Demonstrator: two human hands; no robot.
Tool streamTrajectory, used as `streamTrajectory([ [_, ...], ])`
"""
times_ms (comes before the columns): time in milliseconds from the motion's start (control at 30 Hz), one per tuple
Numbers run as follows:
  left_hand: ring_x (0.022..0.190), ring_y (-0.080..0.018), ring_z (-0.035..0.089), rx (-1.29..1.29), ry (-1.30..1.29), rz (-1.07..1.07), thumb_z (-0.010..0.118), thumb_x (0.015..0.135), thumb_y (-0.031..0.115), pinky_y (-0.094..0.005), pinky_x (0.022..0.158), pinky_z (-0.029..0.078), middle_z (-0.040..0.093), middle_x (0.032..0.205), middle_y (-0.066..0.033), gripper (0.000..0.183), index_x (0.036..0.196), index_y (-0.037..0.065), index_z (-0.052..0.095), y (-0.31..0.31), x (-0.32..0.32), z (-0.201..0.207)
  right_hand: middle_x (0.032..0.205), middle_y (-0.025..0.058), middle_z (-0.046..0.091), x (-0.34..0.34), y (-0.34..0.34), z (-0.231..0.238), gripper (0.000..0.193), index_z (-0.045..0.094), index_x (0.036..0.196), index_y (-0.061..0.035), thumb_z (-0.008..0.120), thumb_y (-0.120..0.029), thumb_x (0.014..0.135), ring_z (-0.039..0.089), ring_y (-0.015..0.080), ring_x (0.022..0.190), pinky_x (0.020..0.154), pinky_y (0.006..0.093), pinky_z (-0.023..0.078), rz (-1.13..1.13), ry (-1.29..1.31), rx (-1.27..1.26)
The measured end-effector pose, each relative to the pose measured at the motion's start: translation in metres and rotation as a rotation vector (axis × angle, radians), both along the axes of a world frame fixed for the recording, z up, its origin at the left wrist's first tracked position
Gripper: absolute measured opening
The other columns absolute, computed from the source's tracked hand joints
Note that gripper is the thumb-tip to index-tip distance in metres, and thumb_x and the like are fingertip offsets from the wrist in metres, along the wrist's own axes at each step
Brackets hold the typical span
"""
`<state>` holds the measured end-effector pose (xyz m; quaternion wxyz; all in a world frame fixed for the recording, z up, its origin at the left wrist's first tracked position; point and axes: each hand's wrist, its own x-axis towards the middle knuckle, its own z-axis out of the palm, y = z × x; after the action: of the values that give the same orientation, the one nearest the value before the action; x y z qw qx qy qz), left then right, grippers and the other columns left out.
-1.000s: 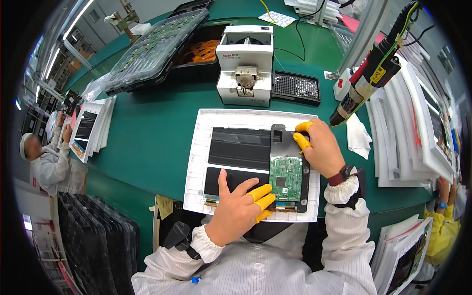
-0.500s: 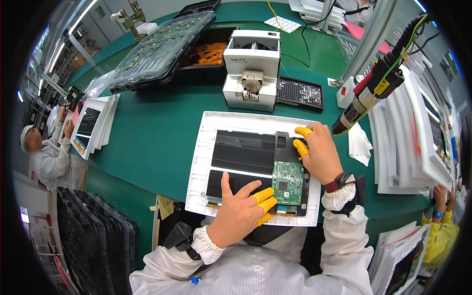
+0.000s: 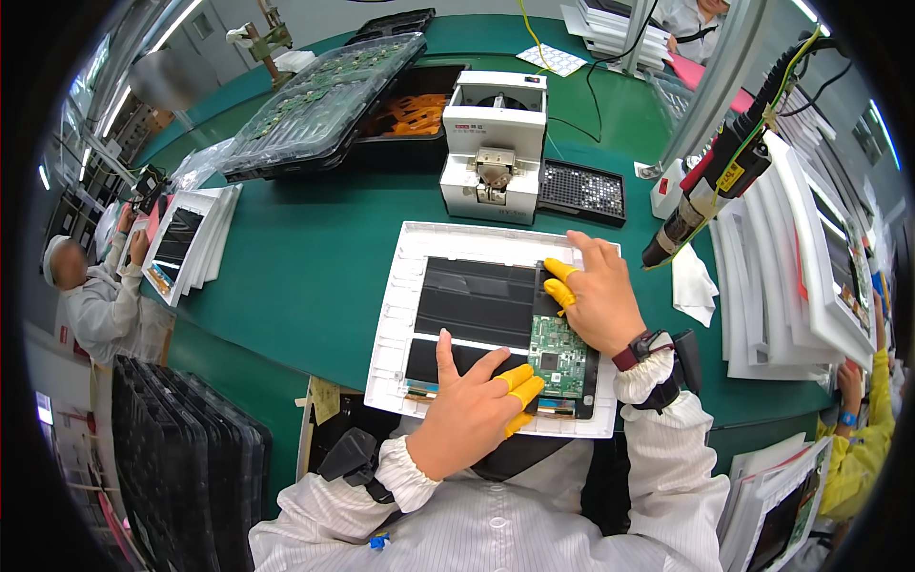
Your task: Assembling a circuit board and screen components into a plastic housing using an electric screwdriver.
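Lettering [image 3: 469,129] on machine [image 3: 494,143] beyond circuit board [image 3: 556,358]

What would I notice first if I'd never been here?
Probably the bright yellow finger covers on the left hand and right hand, both at the white panel, mid-picture, with its green board. A white machine stands just beyond the panel, and a dark tool hangs at the upper right.
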<state>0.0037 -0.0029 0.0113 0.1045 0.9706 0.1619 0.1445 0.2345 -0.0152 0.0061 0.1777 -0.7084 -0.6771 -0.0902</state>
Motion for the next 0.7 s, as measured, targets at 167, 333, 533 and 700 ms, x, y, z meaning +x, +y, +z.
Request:
streamTrajectory([
  [167,0.114,-0.0211,0.051,0.01,-0.032,0.02,0.07,0.074,0.027,-0.0691,0.101,0.0,0.063,0.082,0.002,0.027,0.098,0.015,0.07,-0.0026,0.0039,0.002,0.125,0.0153,0.049,0.0033,-0.0002,-0.0014,0.023,0.07,0.094,-0.0043,0.065,-0.01,0.072,0.044,0.0308,0.113,0.09,0.042,0.038,-0.019,0.076,0.072],
  [333,0.116,-0.0193,0.05,-0.006,-0.055,0.05,0.064,0.077,0.02,-0.0692,0.101,-0.002,0.065,0.093,0.0032,0.027,0.104,0.018,0.068,-0.003,0.0084,0.0027,0.124,0.0148,0.05,0.0027,-0.0001,-0.0036,0.022,0.07,0.091,-0.0029,0.064,-0.008,0.07,0.044,0.0312,0.114,0.091,0.0411,0.038,-0.041,0.084,0.009],
  [533,0.117,-0.0194,0.049,0.026,0.053,0.04,0.064,0.077,0.017,-0.0692,0.101,-0.002,0.064,0.092,0.0036,0.033,0.11,0.019,0.066,-0.0044,0.0056,0.0008,0.124,0.0153,0.05,0.0043,-0.0002,-0.006,0.021,0.07,0.09,-0.0026,0.064,-0.008,0.07,0.042,0.0318,0.117,0.092,0.0406,0.037,-0.033,0.084,0.014],
  [700,0.119,-0.0222,0.048,0.038,0.092,0.025,0.066,0.076,0.019,-0.0694,0.1,-0.002,0.064,0.091,0.0034,0.036,0.112,0.019,0.065,-0.007,0.0041,0.006,0.121,0.0148,0.051,0.008,-0.0011,-0.0105,0.025,0.069,0.094,-0.0037,0.064,-0.005,0.07,0.044,0.0315,0.112,0.092,0.0402,0.038,-0.031,0.136,0.084],
])
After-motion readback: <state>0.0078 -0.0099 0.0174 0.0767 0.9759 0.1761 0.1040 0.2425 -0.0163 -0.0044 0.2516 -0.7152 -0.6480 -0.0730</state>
